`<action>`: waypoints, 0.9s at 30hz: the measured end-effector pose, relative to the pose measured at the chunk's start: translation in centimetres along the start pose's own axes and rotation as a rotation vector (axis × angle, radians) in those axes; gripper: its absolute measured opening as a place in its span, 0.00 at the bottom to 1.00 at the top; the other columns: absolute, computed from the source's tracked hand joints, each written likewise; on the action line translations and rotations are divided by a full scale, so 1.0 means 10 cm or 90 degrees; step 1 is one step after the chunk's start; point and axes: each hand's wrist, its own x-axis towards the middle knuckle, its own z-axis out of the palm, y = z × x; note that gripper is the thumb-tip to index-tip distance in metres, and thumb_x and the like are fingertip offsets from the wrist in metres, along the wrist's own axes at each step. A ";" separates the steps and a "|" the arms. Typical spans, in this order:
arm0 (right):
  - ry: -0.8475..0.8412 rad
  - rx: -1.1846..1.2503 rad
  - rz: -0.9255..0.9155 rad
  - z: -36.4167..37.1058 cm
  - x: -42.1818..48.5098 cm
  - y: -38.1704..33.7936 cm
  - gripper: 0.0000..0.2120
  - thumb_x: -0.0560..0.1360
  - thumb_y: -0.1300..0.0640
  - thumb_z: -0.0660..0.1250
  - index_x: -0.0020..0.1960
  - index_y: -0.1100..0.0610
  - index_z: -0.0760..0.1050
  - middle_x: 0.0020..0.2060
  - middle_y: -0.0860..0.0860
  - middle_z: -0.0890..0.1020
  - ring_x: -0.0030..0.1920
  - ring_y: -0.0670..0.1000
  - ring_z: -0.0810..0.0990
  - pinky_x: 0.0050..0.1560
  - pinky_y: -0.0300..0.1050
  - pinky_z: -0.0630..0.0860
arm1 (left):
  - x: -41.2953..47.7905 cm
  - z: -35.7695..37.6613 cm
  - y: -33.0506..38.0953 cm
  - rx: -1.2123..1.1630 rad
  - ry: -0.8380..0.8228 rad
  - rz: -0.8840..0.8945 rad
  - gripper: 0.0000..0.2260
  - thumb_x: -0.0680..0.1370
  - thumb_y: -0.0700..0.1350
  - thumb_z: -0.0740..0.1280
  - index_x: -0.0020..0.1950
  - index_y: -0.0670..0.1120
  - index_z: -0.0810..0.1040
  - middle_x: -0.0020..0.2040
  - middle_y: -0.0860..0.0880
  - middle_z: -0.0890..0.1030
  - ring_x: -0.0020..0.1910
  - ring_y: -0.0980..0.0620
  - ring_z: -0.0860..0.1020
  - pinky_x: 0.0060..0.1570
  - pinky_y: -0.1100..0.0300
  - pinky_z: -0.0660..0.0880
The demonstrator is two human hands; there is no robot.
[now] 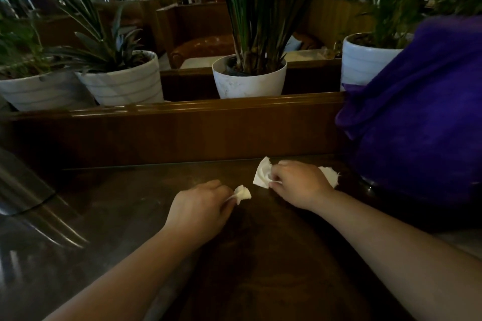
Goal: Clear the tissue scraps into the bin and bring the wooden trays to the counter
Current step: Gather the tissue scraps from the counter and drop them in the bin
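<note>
Both my hands rest on a dark wooden table [125, 206]. My left hand [200, 208] pinches a small crumpled white tissue scrap [242, 193] between thumb and fingers. My right hand [300, 185] grips a larger white tissue scrap [262, 173] at its left side. Another white tissue scrap [331, 174] lies on the table just behind my right hand, partly hidden by it. No wooden tray and no bin are in view.
A wooden partition [177, 133] runs along the table's far edge, with white plant pots [247, 81] [125, 83] [362, 62] on the ledge behind it. A purple cloth bundle [422, 117] stands at the right. A shiny metal object [31, 198] is at the left.
</note>
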 end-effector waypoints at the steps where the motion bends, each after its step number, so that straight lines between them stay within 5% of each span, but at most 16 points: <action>1: 0.021 0.000 -0.001 -0.04 -0.02 0.05 0.06 0.77 0.47 0.62 0.48 0.48 0.74 0.43 0.46 0.75 0.42 0.47 0.74 0.39 0.47 0.72 | 0.01 0.01 0.00 -0.004 -0.004 0.001 0.12 0.76 0.56 0.57 0.51 0.55 0.77 0.42 0.57 0.76 0.32 0.60 0.69 0.24 0.67 0.59; 13: 0.065 -0.035 0.100 -0.16 -0.43 0.85 0.05 0.76 0.45 0.63 0.44 0.46 0.73 0.43 0.44 0.75 0.39 0.45 0.72 0.36 0.45 0.70 | 0.27 0.19 0.26 -0.060 -0.064 0.009 0.11 0.77 0.58 0.55 0.51 0.58 0.74 0.41 0.60 0.70 0.32 0.61 0.70 0.26 0.65 0.64; 19: 0.048 0.010 0.086 -0.04 -0.48 0.93 0.17 0.72 0.35 0.63 0.50 0.46 0.76 0.47 0.42 0.74 0.46 0.45 0.74 0.38 0.43 0.72 | 0.39 0.25 0.35 -0.073 -0.053 0.025 0.13 0.76 0.59 0.54 0.52 0.57 0.74 0.39 0.61 0.68 0.32 0.61 0.70 0.26 0.65 0.66; 27: 0.111 -0.001 0.058 0.05 -0.49 0.95 0.07 0.76 0.46 0.64 0.48 0.49 0.76 0.45 0.46 0.78 0.44 0.47 0.76 0.37 0.43 0.70 | 0.44 0.31 0.44 -0.070 -0.050 0.012 0.15 0.75 0.61 0.51 0.50 0.58 0.73 0.39 0.62 0.66 0.32 0.63 0.68 0.26 0.66 0.63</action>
